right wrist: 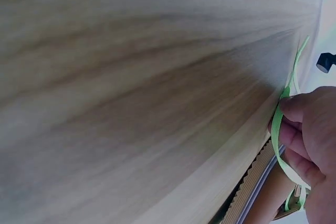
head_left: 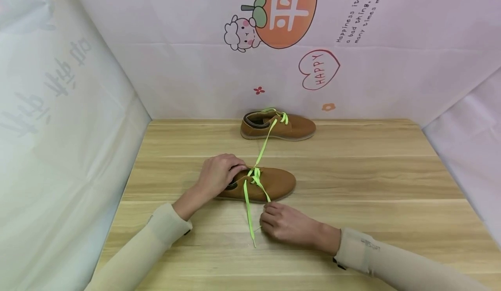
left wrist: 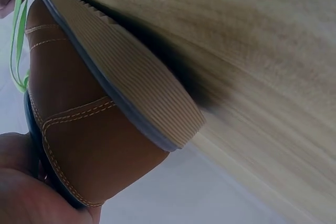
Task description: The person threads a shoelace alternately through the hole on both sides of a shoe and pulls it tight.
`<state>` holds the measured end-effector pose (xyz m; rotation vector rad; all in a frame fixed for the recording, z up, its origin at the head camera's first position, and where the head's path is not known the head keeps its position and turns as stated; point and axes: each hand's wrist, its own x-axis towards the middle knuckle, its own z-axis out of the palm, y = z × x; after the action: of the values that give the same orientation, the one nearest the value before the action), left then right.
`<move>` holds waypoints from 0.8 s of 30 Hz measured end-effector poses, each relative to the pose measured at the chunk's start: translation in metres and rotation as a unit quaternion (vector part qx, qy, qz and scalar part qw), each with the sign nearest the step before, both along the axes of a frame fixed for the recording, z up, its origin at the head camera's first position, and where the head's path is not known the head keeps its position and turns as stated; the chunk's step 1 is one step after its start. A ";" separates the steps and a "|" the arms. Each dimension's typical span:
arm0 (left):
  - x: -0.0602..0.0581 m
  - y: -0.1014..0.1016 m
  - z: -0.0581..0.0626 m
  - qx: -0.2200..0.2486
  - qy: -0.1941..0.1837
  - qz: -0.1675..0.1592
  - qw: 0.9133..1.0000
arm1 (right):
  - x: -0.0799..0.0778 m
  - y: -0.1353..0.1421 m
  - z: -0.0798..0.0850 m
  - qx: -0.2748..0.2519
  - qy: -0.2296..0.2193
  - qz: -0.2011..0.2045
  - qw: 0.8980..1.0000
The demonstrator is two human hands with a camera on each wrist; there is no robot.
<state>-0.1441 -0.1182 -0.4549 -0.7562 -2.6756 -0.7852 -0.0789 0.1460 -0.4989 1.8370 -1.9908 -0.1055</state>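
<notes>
A brown shoe (head_left: 278, 183) with neon green laces stands on the wooden table, toe to the right. My left hand (head_left: 219, 173) grips its collar at the heel end; in the left wrist view the heel's ribbed sole (left wrist: 126, 72) is raised off the wood, with the thumb side of the hand at the collar. Just in front of the shoe, my right hand (head_left: 289, 225) pinches one green lace (right wrist: 278, 140) between thumb and fingers. Another lace end (head_left: 249, 212) hangs over the shoe's near side onto the table. The laces cross at the eyelets.
A second brown shoe (head_left: 301, 126) with green laces stands at the table's back edge, against the white printed backdrop (head_left: 195, 78). One green lace (head_left: 265, 145) stretches between the two shoes. White cloth walls (head_left: 90, 121) flank the wooden table (head_left: 372, 186).
</notes>
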 end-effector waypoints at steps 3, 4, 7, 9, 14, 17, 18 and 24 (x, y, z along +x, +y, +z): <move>-0.003 0.000 0.000 0.009 -0.029 0.000 1.000 | 0.000 -0.001 -0.002 -0.007 -0.021 -0.010 1.000; -0.003 0.000 0.000 0.014 -0.038 0.000 0.999 | -0.001 -0.001 -0.002 -0.013 -0.031 -0.012 0.999; -0.005 0.000 0.002 0.032 -0.068 -0.004 0.997 | -0.002 0.001 -0.002 -0.035 -0.073 -0.021 0.996; -0.007 -0.001 0.004 0.043 -0.087 -0.011 0.995 | -0.002 0.002 -0.001 -0.052 -0.114 -0.033 0.992; -0.014 -0.005 0.009 0.062 -0.146 -0.012 0.987 | -0.001 0.002 0.009 -0.113 -0.275 -0.097 0.950; -0.020 -0.008 0.009 0.084 -0.179 0.005 0.980 | -0.003 0.000 0.022 -0.156 -0.391 -0.142 0.896; -0.021 -0.009 0.009 0.092 -0.189 0.010 0.978 | -0.005 -0.001 0.027 -0.169 -0.431 -0.154 0.873; -0.024 -0.012 0.011 0.130 -0.233 0.022 0.963 | -0.018 -0.006 0.052 -0.228 -0.590 -0.223 0.742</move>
<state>-0.1685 -0.1298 -0.4440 -0.4914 -2.8798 -1.4216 -0.0968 0.1403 -0.4474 1.0395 -2.7784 1.6334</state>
